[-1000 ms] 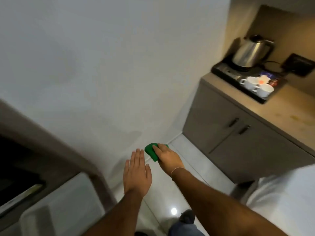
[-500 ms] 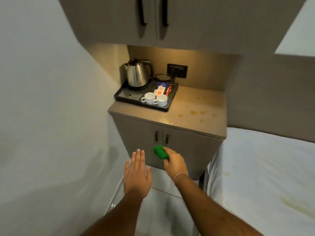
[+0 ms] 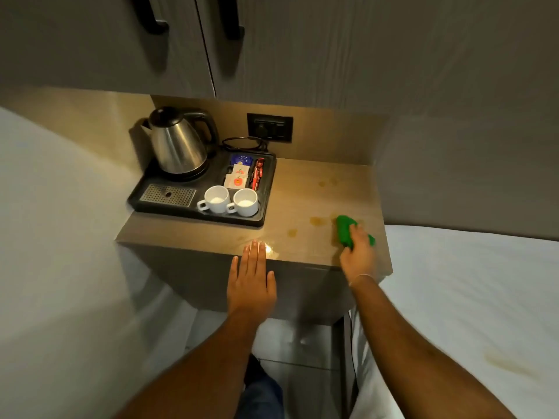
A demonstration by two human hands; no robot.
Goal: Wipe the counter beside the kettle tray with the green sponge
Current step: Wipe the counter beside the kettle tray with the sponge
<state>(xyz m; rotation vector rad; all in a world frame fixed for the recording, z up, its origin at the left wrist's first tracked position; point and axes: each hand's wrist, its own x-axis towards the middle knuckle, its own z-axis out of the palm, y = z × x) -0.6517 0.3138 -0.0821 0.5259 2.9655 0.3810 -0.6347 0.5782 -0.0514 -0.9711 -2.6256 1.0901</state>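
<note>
The surface [image 3: 302, 189] looks like pale wood-grain laminate, smooth and faintly glossy, with a bright glint near its front edge and yellowish stains toward the right. The kettle [image 3: 177, 146] on the far left has a brushed, shiny metal body with a black plastic lid and handle. Its tray [image 3: 267, 192] is matt black plastic, with a perforated metal grille [image 3: 168, 195] set in its near left part. The two cups [image 3: 228, 201] are glossy white ceramic. The sachets [image 3: 239, 175] look like paper and foil. The green sponge [image 3: 344, 229] appears soft and matt. The bed [image 3: 469, 282] on the right is covered in white cloth.
</note>
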